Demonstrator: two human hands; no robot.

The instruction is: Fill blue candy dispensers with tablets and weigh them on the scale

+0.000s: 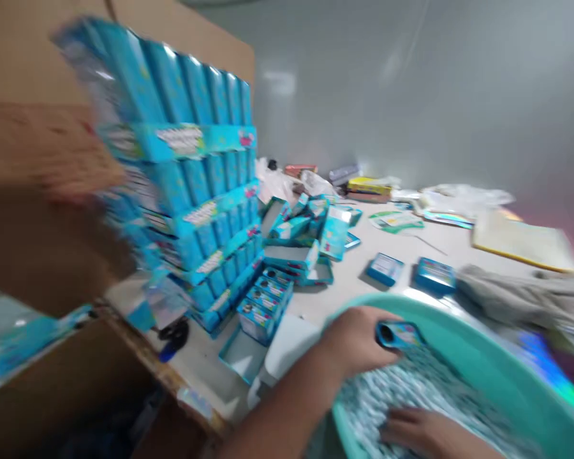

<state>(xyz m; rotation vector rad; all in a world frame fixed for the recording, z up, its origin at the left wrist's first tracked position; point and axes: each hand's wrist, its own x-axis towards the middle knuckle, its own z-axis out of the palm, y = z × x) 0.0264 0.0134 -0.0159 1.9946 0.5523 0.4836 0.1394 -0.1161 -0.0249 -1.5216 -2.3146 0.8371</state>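
Observation:
My left hand (pixel 358 341) is closed around a small blue box (pixel 400 335) with a dark round hole, held over the near-left part of a turquoise basin (pixel 463 325). A heap of small, pale, shiny pieces (pixel 377 389) fills the basin; blur hides what kind they are. Lower down, my right hand (pixel 423 430) dips into this heap, its fingertips buried among the pieces. Left of my left forearm, a blue tray (pixel 246 354) holds several upright small boxes (pixel 263 306) with round dark holes, grouped at its far end.
Tall stacked trays of blue boxes (pixel 201 197) stand at left against cardboard (pixel 19 57). Beyond the basin lie loose blue trays (pixel 291 252), two small boxes (pixel 385 268), a grey cloth (pixel 511 290) and plastic bags (pixel 463 197). Dark-handled scissors (pixel 175 335) lie near the table edge.

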